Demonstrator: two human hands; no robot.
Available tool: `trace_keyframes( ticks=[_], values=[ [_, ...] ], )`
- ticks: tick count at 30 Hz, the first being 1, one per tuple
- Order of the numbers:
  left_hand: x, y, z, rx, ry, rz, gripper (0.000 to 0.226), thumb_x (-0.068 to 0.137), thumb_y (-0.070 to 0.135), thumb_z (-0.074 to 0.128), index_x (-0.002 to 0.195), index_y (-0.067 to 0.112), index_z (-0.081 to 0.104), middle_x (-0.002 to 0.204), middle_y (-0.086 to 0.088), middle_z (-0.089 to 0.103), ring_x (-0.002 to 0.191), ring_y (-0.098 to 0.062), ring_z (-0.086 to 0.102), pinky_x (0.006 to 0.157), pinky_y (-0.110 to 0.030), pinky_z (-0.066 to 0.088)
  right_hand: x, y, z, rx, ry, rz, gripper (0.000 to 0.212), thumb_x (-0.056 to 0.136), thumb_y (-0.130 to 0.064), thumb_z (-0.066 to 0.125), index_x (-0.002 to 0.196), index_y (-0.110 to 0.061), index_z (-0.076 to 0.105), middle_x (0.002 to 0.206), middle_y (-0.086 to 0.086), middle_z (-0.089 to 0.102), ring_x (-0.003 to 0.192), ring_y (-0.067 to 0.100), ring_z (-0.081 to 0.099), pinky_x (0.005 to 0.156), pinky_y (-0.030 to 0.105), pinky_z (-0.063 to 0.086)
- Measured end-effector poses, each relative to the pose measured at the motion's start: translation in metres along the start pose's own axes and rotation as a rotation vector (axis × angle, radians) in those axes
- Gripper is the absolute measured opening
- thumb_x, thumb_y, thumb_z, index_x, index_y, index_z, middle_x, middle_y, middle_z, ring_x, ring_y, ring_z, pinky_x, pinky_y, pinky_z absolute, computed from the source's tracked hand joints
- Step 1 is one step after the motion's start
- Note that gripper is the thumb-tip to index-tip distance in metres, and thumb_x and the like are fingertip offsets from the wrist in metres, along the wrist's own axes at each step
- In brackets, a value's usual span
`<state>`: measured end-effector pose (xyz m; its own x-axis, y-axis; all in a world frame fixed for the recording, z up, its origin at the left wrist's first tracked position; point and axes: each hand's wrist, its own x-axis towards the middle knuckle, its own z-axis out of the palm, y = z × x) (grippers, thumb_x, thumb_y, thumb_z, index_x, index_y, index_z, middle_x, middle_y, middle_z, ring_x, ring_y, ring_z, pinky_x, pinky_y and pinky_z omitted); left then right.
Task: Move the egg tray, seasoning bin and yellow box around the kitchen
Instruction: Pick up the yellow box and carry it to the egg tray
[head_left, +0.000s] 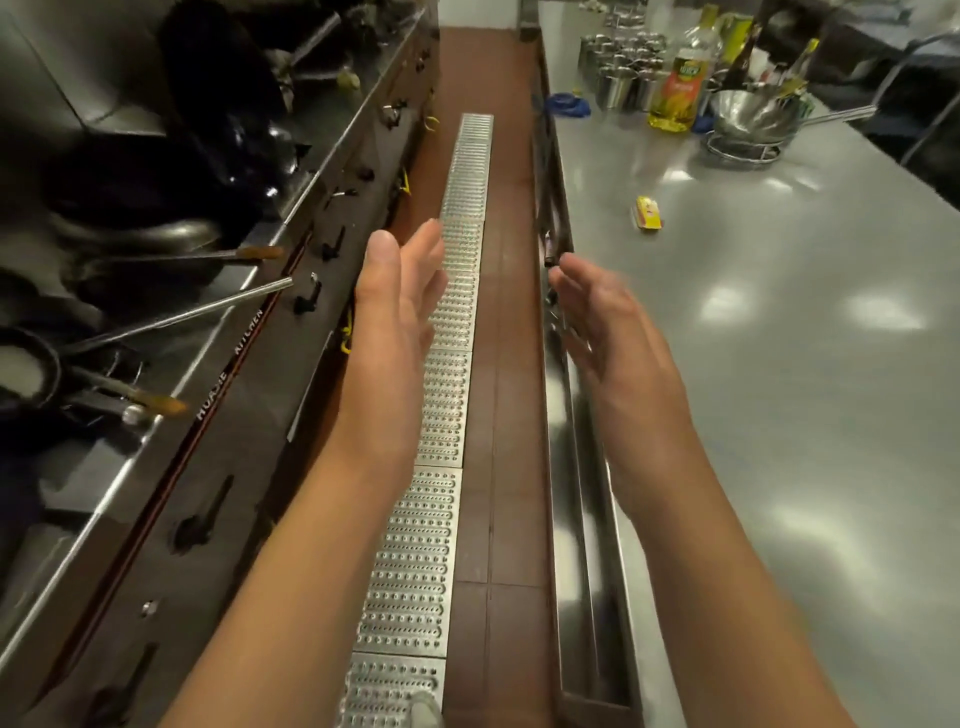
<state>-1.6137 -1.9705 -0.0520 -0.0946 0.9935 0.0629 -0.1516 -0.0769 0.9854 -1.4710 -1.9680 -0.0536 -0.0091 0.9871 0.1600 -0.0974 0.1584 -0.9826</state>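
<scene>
Fingers (415, 260) of both the left hand (395, 317) and right hand (602, 322) are straight and empty, palms facing, seemingly ready to carry; the yellow box (645, 214) lies apart on the desk (779, 364), ahead right.

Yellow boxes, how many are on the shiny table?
1. The yellow box lies alone on the steel counter, ahead of the right hand. Others could hide behind the bottles and pots farther back.

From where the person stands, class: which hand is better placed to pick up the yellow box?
Right hand, probably: open, at the steel counter's edge where the yellow box lies. The left hand hangs over the floor grate.
</scene>
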Motion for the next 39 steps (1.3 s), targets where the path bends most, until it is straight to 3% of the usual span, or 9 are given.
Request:
trace_keyframes(
  ticks=[4,10,15,17,21,23,30,35,39],
  values=[
    [0.021,0.002,-0.039,-0.021,-0.029,0.015,0.076,0.086,0.069,0.018,0.151,0.035,0.04,0.147,0.022,0.049,0.133,0.01,0.043,0.11,-0.023,0.03,0.021,0.006,0.041,-0.002,-0.016,-0.016,0.033,0.087,-0.051,0.044,0.112,-0.037,0.061,0.108,-0.025,0.069,0.109,-0.012,0.059,0.084,0.005,0.042],
    [0.067,-0.001,-0.052,-0.024,-0.062,0.009,0.077,0.087,0.07,0.018,0.152,0.034,0.037,0.154,0.019,0.043,0.137,0.009,0.038,0.123,-0.035,0.019,0.061,0.014,0.06,-0.011,0.016,-0.05,0.034,0.083,-0.059,0.046,0.104,-0.04,0.065,0.111,-0.021,0.069,0.112,-0.009,0.059,0.091,0.012,0.042],
    [0.119,-0.01,-0.06,0.025,-0.087,-0.011,0.076,0.088,0.071,0.016,0.152,0.036,0.037,0.153,0.021,0.043,0.136,0.01,0.039,0.121,-0.032,0.02,0.111,0.035,0.065,-0.009,0.055,-0.013,0.046,0.079,-0.066,0.042,0.109,-0.039,0.063,0.113,-0.022,0.069,0.112,-0.01,0.059,0.094,0.018,0.042],
    [0.147,-0.015,-0.064,0.039,-0.092,-0.02,0.075,0.09,0.073,0.017,0.152,0.035,0.038,0.151,0.021,0.045,0.135,0.01,0.04,0.112,-0.022,0.028,0.138,0.048,0.069,0.019,0.051,0.022,0.039,0.085,-0.059,0.046,0.11,-0.036,0.064,0.106,-0.024,0.07,0.105,-0.012,0.061,0.087,0.013,0.045],
    [0.216,-0.022,-0.054,0.071,-0.107,-0.033,0.071,0.091,0.064,0.018,0.148,0.029,0.042,0.127,0.028,0.058,0.118,0.018,0.051,0.083,-0.002,0.042,0.204,0.077,0.071,-0.037,0.067,0.08,0.079,0.073,-0.069,0.044,0.141,-0.029,0.05,0.138,-0.014,0.057,0.128,-0.004,0.049,0.112,0.03,0.038],
    [0.257,-0.022,-0.045,0.119,-0.104,0.001,0.071,0.09,0.062,0.019,0.149,0.029,0.041,0.119,0.03,0.06,0.111,0.021,0.054,0.075,0.002,0.042,0.249,0.083,0.071,-0.026,0.052,0.106,0.078,0.076,-0.068,0.045,0.144,-0.029,0.047,0.142,-0.014,0.054,0.131,-0.004,0.046,0.116,0.033,0.034],
    [0.376,-0.015,-0.044,0.109,-0.042,0.022,0.073,0.092,0.072,0.019,0.151,0.035,0.039,0.151,0.02,0.046,0.132,0.012,0.043,0.1,-0.018,0.035,0.374,0.086,0.078,0.031,-0.023,0.089,0.071,0.082,-0.065,0.042,0.144,-0.03,0.047,0.143,-0.014,0.053,0.132,-0.005,0.044,0.117,0.033,0.032],
    [0.475,-0.03,-0.04,0.056,-0.056,0.0,0.073,0.091,0.073,0.025,0.15,0.034,0.04,0.149,0.019,0.048,0.13,0.011,0.046,0.099,-0.015,0.037,0.463,0.109,0.072,0.095,0.052,0.074,0.045,0.086,-0.06,0.044,0.121,-0.036,0.06,0.129,-0.014,0.064,0.123,-0.005,0.054,0.11,0.031,0.039],
    [0.563,-0.054,-0.042,0.028,-0.107,0.02,0.075,0.086,0.073,0.027,0.151,0.036,0.039,0.149,0.021,0.047,0.132,0.009,0.045,0.117,-0.029,0.028,0.541,0.13,0.067,0.131,0.187,0.07,0.038,0.09,-0.05,0.042,0.119,-0.033,0.06,0.126,-0.009,0.065,0.121,0.0,0.058,0.108,0.03,0.043]
  ],
)
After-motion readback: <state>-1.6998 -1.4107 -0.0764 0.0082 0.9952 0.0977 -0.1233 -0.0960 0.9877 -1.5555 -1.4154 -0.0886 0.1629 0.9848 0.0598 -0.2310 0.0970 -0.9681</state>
